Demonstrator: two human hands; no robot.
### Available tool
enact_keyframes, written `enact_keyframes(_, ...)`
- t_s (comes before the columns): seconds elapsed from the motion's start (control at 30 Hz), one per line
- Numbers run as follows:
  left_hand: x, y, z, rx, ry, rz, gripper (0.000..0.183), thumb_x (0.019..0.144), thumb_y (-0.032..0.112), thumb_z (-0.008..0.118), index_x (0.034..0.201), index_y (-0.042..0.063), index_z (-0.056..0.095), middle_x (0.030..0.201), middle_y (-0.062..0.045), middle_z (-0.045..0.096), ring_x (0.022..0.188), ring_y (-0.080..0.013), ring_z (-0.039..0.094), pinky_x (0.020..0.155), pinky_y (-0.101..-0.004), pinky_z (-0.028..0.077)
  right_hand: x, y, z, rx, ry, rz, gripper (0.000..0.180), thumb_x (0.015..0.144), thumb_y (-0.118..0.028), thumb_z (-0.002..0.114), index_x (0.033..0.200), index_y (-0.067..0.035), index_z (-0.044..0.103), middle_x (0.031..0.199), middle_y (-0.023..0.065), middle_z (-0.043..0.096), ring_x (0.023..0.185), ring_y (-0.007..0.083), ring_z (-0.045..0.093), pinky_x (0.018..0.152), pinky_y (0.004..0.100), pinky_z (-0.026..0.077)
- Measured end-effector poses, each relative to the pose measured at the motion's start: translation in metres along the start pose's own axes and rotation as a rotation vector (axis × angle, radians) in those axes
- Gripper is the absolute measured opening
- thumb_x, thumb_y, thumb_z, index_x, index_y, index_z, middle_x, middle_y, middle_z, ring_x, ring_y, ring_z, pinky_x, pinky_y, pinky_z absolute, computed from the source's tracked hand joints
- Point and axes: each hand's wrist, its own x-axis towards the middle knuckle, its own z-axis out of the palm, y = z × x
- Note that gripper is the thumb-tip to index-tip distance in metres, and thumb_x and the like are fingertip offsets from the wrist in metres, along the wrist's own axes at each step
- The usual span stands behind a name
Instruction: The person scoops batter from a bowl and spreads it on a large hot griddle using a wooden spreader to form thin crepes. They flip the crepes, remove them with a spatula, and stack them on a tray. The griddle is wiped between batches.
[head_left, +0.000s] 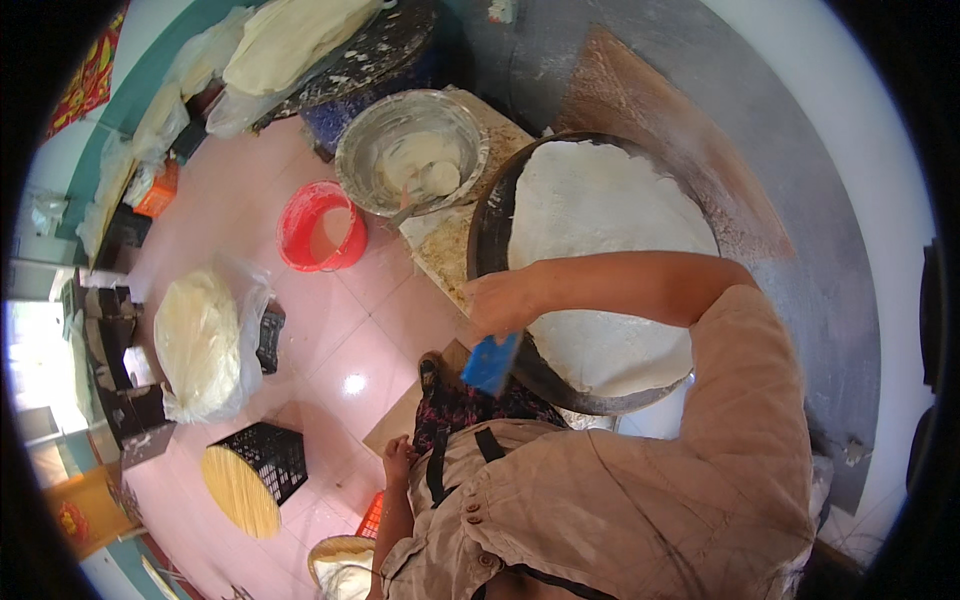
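A blue scraper (489, 365), slightly blurred, is gripped in my right hand (501, 304). That hand is over the near left rim of a large round dark griddle (493, 240), and my forearm crosses above it. A thin white sheet of batter or dough (607, 199) covers most of the griddle, its edges uneven. Down beside my waist, my left hand (399, 456) hangs with its fingers curled and nothing visible in it. Left of the griddle stands a metal basin (352, 161) of pale batter, with a ladle (439, 180) resting inside.
A red bucket (289, 232) holding cloudy liquid stands on the pink tiled floor. A plastic-wrapped pale stack (199, 337) lies farther left. A black crate (289, 457) with a round slatted lid (240, 491) sits nearer. More pale sheets (292, 45) rest at the upper left.
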Motion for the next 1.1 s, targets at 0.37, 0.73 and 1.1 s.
enact_keyframes(0.37, 0.104, 0.094, -0.031, 0.315, -0.308, 0.084, 0.03, 0.096, 0.027, 0.049, 0.116, 0.006, 0.056, 0.088, -0.01, 0.062, 0.069, -0.0208, 0.065, 0.058, -0.0321, 0.054, -0.049, -0.169, 0.089, 1.017, 1.34, 0.811, 0.044, 0.085, -0.018, 0.067, 0.123, -0.004, 0.053, 0.097, 0.0103, 0.064, 0.088, 0.0212, 0.061, 0.08, 0.0337, 0.048)
enact_keyframes(0.73, 0.162, 0.179, -0.029, 0.605, -0.539, 0.211, 0.029, 0.093, 0.035, 0.056, 0.105, 0.009, 0.059, 0.082, -0.006, 0.062, 0.063, -0.0158, 0.062, 0.054, -0.0275, 0.049, 0.006, -0.27, 0.261, 1.069, 2.78, 1.594, 0.024, 0.082, -0.014, 0.062, 0.103, -0.001, 0.06, 0.088, 0.003, 0.064, 0.076, 0.0118, 0.058, 0.069, 0.0257, 0.048)
enact_keyframes(1.1, 0.176, 0.189, -0.037, 0.671, -0.625, 0.221, 0.031, 0.093, 0.032, 0.054, 0.111, 0.007, 0.059, 0.084, -0.007, 0.061, 0.065, -0.0175, 0.062, 0.058, -0.0301, 0.05, 0.065, -0.158, 0.232, 0.553, 2.921, 1.723, 0.029, 0.082, -0.006, 0.057, 0.111, 0.0, 0.056, 0.091, 0.0096, 0.065, 0.078, 0.0187, 0.06, 0.074, 0.0321, 0.048)
